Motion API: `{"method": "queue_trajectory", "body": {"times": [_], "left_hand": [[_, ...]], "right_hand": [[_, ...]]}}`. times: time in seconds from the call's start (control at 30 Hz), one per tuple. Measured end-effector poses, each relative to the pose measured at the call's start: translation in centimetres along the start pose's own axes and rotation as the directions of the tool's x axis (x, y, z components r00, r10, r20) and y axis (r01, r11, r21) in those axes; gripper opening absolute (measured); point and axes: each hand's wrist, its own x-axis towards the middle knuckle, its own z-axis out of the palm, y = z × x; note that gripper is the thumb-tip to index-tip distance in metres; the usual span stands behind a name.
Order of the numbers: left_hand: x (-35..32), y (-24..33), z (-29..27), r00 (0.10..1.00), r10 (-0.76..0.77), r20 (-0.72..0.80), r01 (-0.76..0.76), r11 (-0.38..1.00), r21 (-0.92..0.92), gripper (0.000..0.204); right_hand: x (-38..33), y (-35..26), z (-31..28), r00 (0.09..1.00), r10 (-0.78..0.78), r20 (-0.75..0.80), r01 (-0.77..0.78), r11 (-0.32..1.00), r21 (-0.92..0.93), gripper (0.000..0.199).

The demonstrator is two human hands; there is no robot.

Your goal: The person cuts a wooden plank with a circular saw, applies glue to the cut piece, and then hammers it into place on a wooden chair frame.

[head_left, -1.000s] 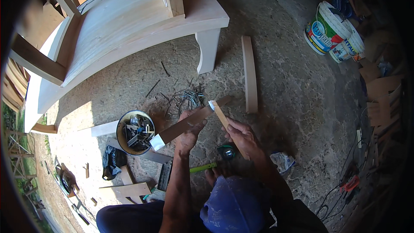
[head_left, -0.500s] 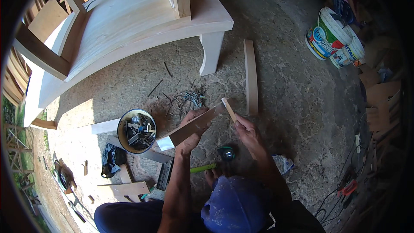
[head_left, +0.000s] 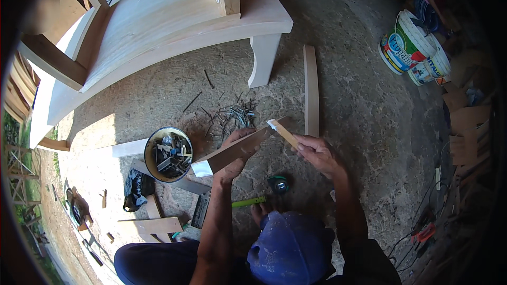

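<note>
My left hand (head_left: pixel 231 170) is closed around a short wooden board (head_left: pixel 224 154), fingers over its far side and thumb along the near one. The board slants up to the right, and its near left end is bright white in the sunlight. In my right hand (head_left: pixel 322 157), a thin flat wooden stick (head_left: pixel 286 136) is pinched between thumb and fingers. White paste coats the tip of the stick, which is at the board's far right end; whether they touch I cannot tell. Beyond my left hand lies a pile of nails (head_left: pixel 237 116) on the floor.
A bowl of hardware scraps (head_left: pixel 168 171) stands left of the board. A large pale wooden furniture piece (head_left: pixel 174 37) fills the far left. One loose wooden strip (head_left: pixel 311 89) lies beyond my right hand. Close by are a tape measure (head_left: pixel 278 184), a green strip (head_left: pixel 248 201) and paint buckets (head_left: pixel 404 47).
My right hand has shifted a little to the right and turned, so the stick lies flatter, its pasted tip still by the board's end. My left hand holds the board almost unchanged.
</note>
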Motion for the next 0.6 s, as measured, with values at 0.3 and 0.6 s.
{"method": "queue_trajectory", "body": {"times": [0.3,0.6], "left_hand": [[-0.2,-0.4,0.4,0.998,0.041,-0.057,-0.038,0.998,0.051,0.043],[-0.2,-0.1,0.5,0.994,0.068,-0.088,-0.061,0.995,0.083,0.037]], "right_hand": [[-0.9,3.7,7.2,0.95,-0.107,-0.294,0.12,0.992,0.026,0.039],[-3.8,-4.6,8.5,0.997,0.041,-0.07,-0.033,0.993,0.11,0.042]]}}
